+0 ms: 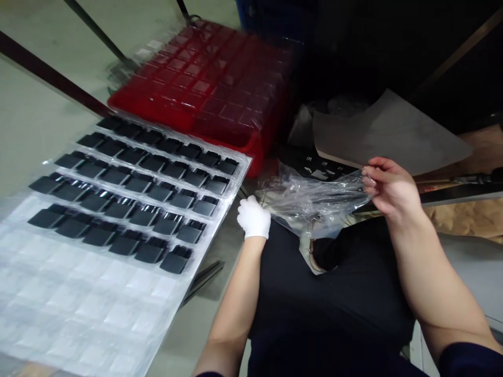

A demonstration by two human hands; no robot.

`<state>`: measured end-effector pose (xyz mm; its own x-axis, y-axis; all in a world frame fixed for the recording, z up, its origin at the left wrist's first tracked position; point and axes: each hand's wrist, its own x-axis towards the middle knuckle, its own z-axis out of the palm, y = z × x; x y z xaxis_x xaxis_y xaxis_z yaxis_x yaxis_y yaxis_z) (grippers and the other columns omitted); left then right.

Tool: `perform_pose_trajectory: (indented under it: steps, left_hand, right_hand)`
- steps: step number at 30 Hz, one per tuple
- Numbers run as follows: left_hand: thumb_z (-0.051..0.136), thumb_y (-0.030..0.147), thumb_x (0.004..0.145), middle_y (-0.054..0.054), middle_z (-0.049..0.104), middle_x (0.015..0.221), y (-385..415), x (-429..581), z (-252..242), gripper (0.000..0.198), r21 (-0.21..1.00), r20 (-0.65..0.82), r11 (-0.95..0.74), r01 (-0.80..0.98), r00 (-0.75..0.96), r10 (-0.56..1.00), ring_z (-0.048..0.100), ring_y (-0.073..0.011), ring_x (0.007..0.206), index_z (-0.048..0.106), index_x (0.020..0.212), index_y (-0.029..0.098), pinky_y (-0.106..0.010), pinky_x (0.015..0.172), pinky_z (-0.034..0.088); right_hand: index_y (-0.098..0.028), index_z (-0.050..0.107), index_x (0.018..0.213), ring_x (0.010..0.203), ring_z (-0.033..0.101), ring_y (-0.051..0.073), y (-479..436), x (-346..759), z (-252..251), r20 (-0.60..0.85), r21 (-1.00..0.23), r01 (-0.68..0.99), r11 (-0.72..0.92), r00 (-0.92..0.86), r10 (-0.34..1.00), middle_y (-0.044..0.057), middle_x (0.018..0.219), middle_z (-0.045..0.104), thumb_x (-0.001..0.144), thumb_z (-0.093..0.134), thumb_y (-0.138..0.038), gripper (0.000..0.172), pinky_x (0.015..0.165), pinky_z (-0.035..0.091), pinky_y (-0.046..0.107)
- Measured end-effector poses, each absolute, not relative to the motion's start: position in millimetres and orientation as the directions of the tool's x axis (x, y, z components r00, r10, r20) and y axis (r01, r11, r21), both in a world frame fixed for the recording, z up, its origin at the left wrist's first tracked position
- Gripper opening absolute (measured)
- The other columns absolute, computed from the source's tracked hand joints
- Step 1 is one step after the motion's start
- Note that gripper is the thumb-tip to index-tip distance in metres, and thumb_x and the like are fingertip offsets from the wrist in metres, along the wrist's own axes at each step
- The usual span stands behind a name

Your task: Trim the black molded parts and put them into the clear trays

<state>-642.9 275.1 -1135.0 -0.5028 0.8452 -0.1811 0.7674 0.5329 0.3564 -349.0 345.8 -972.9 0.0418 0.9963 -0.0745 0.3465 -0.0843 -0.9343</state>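
Right hand (393, 188): bare, thumb and fingers closed in a pinch on one end of the bag (310, 196)
Left hand (254, 217): white-gloved, curled nearly into a fist — can't tell if it grips the bag
Bag: clear, crumpled — between the hands
Tray (78, 298): beside the left hand, black parts (141, 183) in rows
Crate (257, 154): red, beyond the tray (slightly blurred)

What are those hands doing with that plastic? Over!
Left hand: gloved, curled closed at the plastic, grip unclear. Right hand: bare, pinching it. Plastic: clear, crumpled, between both hands. Nothing seen blocking it; tray off left.
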Motion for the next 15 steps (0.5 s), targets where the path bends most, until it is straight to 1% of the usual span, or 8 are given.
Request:
perform_pose_trajectory:
  steps: [2,3,5,7,9,12,14,15]
  left_hand:
    - [0.064,0.025,0.087,-0.021,0.061,0.123,265.0,-630.7,-1107.3,0.049,0.481,-0.094,0.458,0.747,-0.475,0.875,0.064,-0.0353,0.11,0.059,0.134,0.012,-0.044,0.089,0.053]
    - [0.063,0.025,0.088,-0.02,0.06,0.123,257.9,-622.5,-1092.0,0.049,0.572,0.02,0.356,0.739,-0.446,0.895,0.063,-0.0333,0.113,0.058,0.136,0.014,-0.043,0.093,0.053]
    - [0.06,0.026,0.091,-0.017,0.06,0.124,245.9,-602.9,-1064.4,0.044,0.708,0.32,0.047,0.705,-0.38,0.868,0.062,-0.0291,0.118,0.057,0.134,0.015,-0.041,0.101,0.051]
    - [0.064,0.034,0.089,-0.018,0.061,0.126,244.5,-583.2,-1048.3,0.049,0.704,0.491,-0.173,0.689,-0.296,0.819,0.06,-0.0308,0.123,0.057,0.134,0.015,-0.043,0.105,0.049]
    - [0.067,0.037,0.087,-0.018,0.064,0.122,256.2,-570.1,-1046.5,0.049,0.674,0.442,-0.166,0.719,-0.214,0.871,0.062,-0.0332,0.118,0.061,0.129,0.014,-0.044,0.102,0.049]
    - [0.058,0.025,0.093,-0.013,0.07,0.101,282.4,-572.3,-1059.1,0.018,0.631,0.139,0.073,0.773,-0.205,0.969,0.068,-0.0282,0.097,0.068,0.104,0.016,-0.036,0.086,0.05]
    - [0.05,0.017,0.096,-0.01,0.071,0.092,291.1,-585.5,-1066.3,0.018,0.597,0.032,0.206,0.775,-0.28,0.959,0.07,-0.0247,0.09,0.068,0.093,0.017,-0.032,0.079,0.047]
    - [0.047,0.015,0.097,-0.009,0.072,0.091,291.1,-593.4,-1068.1,0.021,0.584,0.018,0.256,0.77,-0.328,0.945,0.07,-0.0241,0.09,0.067,0.093,0.018,-0.031,0.078,0.046]
  right_hand:
    - [-0.027,0.059,0.091,0.052,0.043,0.01,337.2,-376.5,-974.6,-0.052,-0.994,0.093,-0.061,0.104,0.993,-0.003,0.072,0.056,0.074,0.082,-0.032,0.028,0.045,0.026,0.023]
    - [-0.025,0.06,0.089,0.052,0.041,0.009,333.5,-388.2,-977.1,-0.018,-0.997,0.07,-0.027,0.125,0.992,-0.004,0.07,0.055,0.073,0.082,-0.029,0.027,0.045,0.025,0.023]
    - [-0.023,0.063,0.091,0.057,0.046,0.01,326.0,-406.4,-984.1,0.08,-0.984,0.167,0.064,0.093,0.992,-0.002,0.074,0.058,0.078,0.077,-0.03,0.02,0.049,0.033,0.023]
    - [-0.023,0.066,0.096,0.07,0.056,0.013,317.1,-418.8,-991.1,0.177,-0.933,0.313,0.18,-0.038,0.983,0.001,0.084,0.063,0.087,0.068,-0.034,0.015,0.061,0.045,0.026]
    - [-0.023,0.068,0.105,0.084,0.062,0.017,306.9,-427.7,-995.5,0.223,-0.844,0.434,0.316,-0.252,0.942,0.004,0.097,0.067,0.094,0.061,-0.038,0.02,0.076,0.052,0.031]
    - [-0.025,0.064,0.133,0.101,0.065,0.024,295.1,-436.3,-996.5,0.096,-0.589,0.651,0.48,-0.533,0.841,0.009,0.117,0.067,0.09,0.066,-0.038,0.044,0.082,0.054,0.034]
    - [-0.025,0.057,0.147,0.11,0.065,0.029,294.4,-436.5,-995.6,-0.052,-0.31,0.828,0.467,-0.506,0.861,0.012,0.128,0.064,0.089,0.066,-0.029,0.059,0.082,0.055,0.035]
    - [-0.024,0.058,0.148,0.112,0.065,0.031,296.9,-433.9,-995.4,-0.103,-0.181,0.897,0.404,-0.426,0.899,0.014,0.13,0.064,0.09,0.061,-0.024,0.058,0.082,0.055,0.036]
